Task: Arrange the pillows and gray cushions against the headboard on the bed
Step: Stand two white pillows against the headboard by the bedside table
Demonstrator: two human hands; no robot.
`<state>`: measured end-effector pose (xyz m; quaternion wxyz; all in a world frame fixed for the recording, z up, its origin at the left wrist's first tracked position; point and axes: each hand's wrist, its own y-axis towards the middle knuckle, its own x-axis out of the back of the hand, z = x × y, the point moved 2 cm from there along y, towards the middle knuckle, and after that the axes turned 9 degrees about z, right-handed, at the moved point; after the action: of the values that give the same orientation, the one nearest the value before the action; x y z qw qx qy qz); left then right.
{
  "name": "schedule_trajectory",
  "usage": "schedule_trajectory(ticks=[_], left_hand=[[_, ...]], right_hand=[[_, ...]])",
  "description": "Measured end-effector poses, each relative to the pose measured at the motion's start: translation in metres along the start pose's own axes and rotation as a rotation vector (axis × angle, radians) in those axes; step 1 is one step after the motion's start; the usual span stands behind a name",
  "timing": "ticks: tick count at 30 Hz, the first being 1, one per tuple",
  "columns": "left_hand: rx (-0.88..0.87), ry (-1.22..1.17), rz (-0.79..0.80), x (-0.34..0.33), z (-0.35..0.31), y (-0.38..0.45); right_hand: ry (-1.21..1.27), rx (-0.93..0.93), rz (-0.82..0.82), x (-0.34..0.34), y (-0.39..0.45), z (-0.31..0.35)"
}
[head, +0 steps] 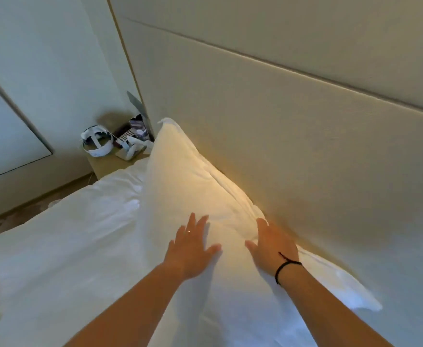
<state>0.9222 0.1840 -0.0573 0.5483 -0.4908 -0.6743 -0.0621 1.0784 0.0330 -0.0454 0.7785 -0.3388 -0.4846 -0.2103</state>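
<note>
Both hands are flat on the pillow [195,196]; the left hand [193,249] is spread on its front face, fingers splayed, gripping nothing; the right hand [273,249] lies open along the edge nearest the headboard [305,146], palm down, also clamped on nothing; the two sit apart with a stretch of pillow between them. The pillow stands propped on its long edge, leaning back against the headboard, its far corner poking up beside the nightstand [110,164]; its near end sags down onto the bed [67,234] by the headboard. No gray cushions are in view, so by my reckoning this is an early placement with plenty left to do. The risk here: the pillow is soft and only pressed, not held; let go unevenly and it may slump forward off the headboard onto the bed; push too hard toward the far corner and it could slide at the clutter [120,141] on the nightstand.
</note>
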Motion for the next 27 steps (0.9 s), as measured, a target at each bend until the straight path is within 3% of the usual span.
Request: schedule_trajectory(ticks=[3,13,17,21,24,27], left_hand=[[0.07,-0.073,0.108,-0.053,0.011,0.008],[0.122,-0.107,-0.019,-0.064,-0.004,0.018],[0.084,-0.044,-0.04,-0.074,-0.014,0.003],[0.01,0.027,-0.009,-0.08,-0.032,-0.014],[-0.061,0.039,0.031,-0.08,-0.043,-0.024],[-0.124,0.025,0.101,-0.076,-0.048,-0.03]], right_hand=[[-0.05,0.049,-0.117,-0.025,-0.004,-0.022],[-0.194,-0.011,-0.168,-0.006,-0.035,-0.047],[-0.19,-0.042,-0.107,0.01,-0.068,-0.07],[-0.226,0.101,-0.051,0.017,-0.1,-0.071],[-0.183,0.157,-0.196,0.034,-0.111,-0.072],[-0.191,0.044,-0.239,0.041,-0.109,-0.075]])
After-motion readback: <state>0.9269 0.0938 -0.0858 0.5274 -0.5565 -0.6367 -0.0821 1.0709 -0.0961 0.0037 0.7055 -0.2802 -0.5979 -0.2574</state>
